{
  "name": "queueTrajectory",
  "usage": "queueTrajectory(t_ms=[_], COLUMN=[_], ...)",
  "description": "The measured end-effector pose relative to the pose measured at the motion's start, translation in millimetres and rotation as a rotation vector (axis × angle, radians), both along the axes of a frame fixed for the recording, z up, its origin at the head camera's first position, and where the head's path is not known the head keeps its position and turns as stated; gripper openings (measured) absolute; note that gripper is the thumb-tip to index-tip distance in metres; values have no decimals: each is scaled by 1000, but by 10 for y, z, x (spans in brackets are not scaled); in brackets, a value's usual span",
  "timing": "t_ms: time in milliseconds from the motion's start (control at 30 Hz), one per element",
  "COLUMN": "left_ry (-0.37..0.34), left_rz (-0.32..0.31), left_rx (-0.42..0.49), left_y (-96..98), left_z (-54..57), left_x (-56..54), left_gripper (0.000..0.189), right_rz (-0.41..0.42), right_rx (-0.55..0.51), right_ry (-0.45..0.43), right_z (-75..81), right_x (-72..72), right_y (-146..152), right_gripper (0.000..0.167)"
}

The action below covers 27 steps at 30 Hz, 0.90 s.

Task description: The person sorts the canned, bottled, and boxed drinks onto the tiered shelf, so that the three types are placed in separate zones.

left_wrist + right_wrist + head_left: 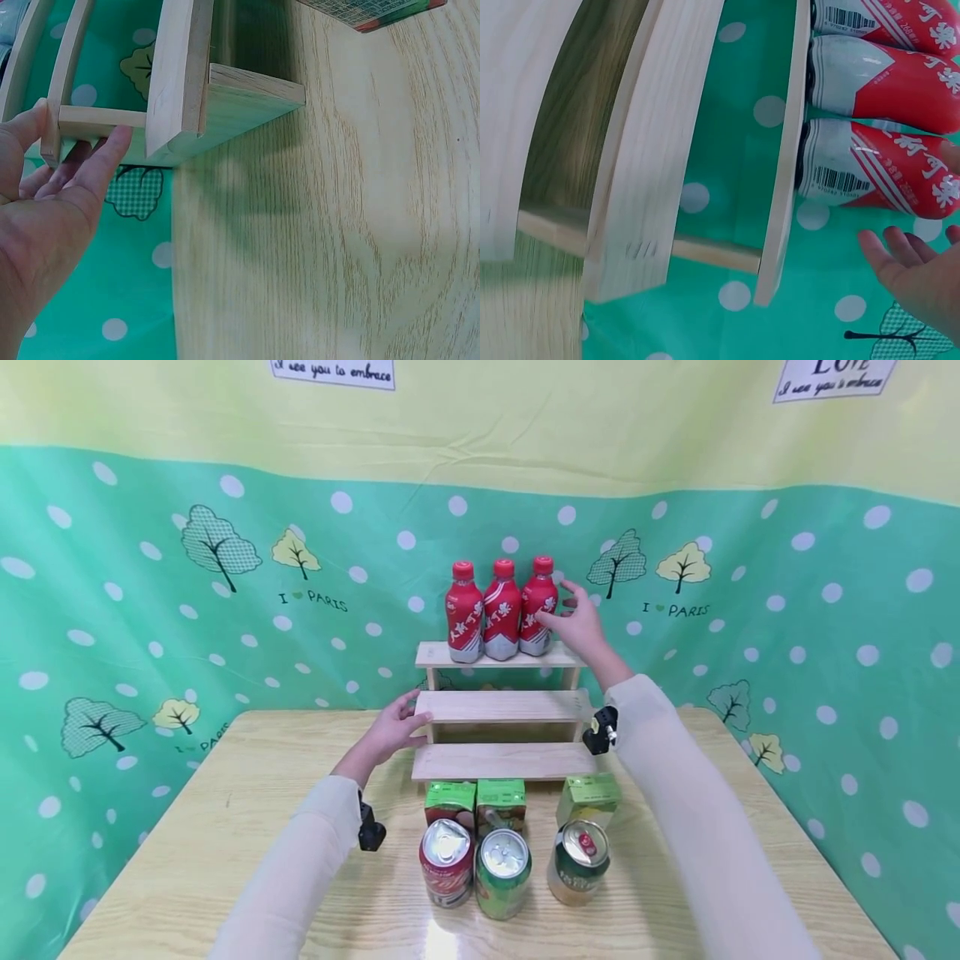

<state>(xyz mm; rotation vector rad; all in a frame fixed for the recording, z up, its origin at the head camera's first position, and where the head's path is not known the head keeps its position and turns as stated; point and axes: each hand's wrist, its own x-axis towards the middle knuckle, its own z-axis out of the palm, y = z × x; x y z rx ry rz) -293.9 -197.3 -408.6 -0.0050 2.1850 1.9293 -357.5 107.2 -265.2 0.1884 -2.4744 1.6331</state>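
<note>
Three red drink bottles with white lettering stand side by side on the top tier of a three-tier wooden shelf (502, 706). Close to the rightmost bottle (537, 610) is my right hand (581, 622), its thumb in front of the bottle and its fingers spread to the right. The right wrist view shows a gap between those fingers and the bottle (877, 169); whether the thumb touches is unclear. My left hand (392, 727) holds the left end of the middle tier. In the left wrist view, its thumb lies on the plank and a finger reaches the side bar (101, 118).
Before the shelf stand green-topped drink cartons (501, 802), another carton (588, 797) apart on the right. Nearer are a red can (447, 864), a green can (503, 875) and a dark green can (578, 864). A dotted green cloth (337, 602) hangs behind the wooden table (247, 793).
</note>
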Motion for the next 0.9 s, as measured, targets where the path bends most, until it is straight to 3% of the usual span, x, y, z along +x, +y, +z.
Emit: queueTrajectory(t_ms=[367,900], left_ry=[7,4], left_rz=[-3,-8], left_rx=[5,17], left_y=[-36,6], left_z=[-34,10], left_x=[-9,33], left_gripper=[68,68], right_rz=[28,100], right_rx=[101,218], right_ry=[39,-1], right_z=[-72,-372], right_x=[142,464], right_y=[310,654], right_gripper=[65,62])
